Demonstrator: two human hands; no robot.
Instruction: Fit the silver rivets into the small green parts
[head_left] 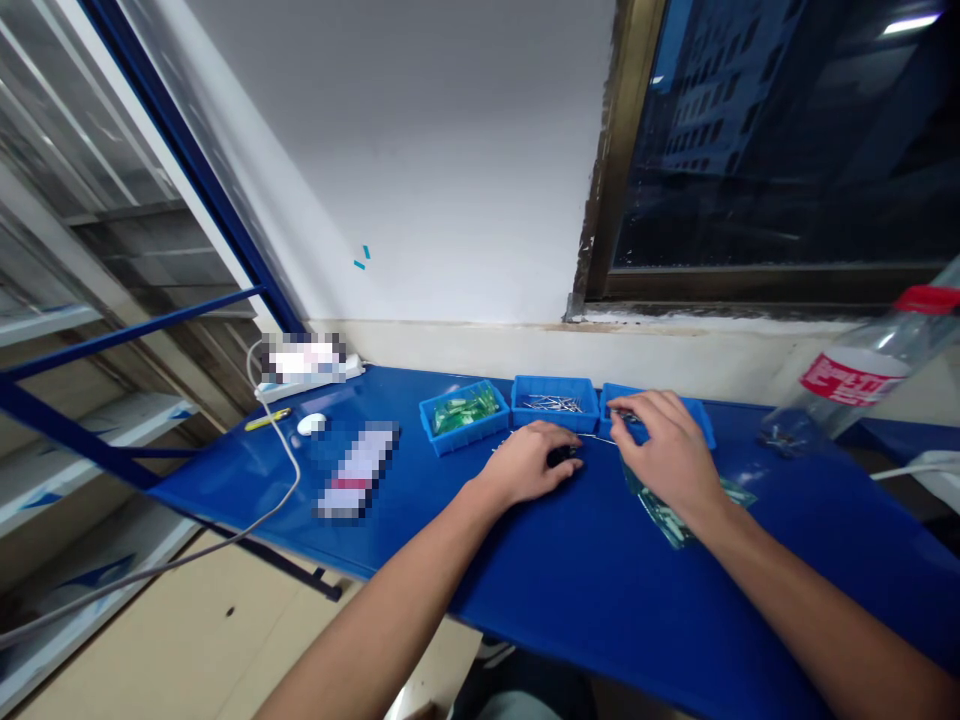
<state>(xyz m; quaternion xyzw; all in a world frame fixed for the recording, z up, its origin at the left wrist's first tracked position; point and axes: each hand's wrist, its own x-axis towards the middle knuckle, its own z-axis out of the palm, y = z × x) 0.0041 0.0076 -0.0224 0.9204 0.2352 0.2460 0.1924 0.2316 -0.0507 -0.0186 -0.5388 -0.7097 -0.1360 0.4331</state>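
My left hand (532,462) rests on the blue table, fingers curled round a small dark thing I cannot make out. A thin light rod lies beside its fingertips. My right hand (664,445) reaches over the front of the right blue bin (697,420), thumb and forefinger close together; what they pinch is too small to name. Thin metal pins (555,403) lie in the middle blue bin (555,385). The left blue bin (454,441) holds small green packets (466,408). Beneath my right forearm lies a green-tinted plastic bag (664,515), partly hidden.
A clear bottle with a red cap (862,375) stands tilted in view at right. Left on the table (420,520) are a blurred pale thing (358,470), a white mouse-like object (311,424), a yellow cutter (268,420) and a power strip (311,380) with a cable.
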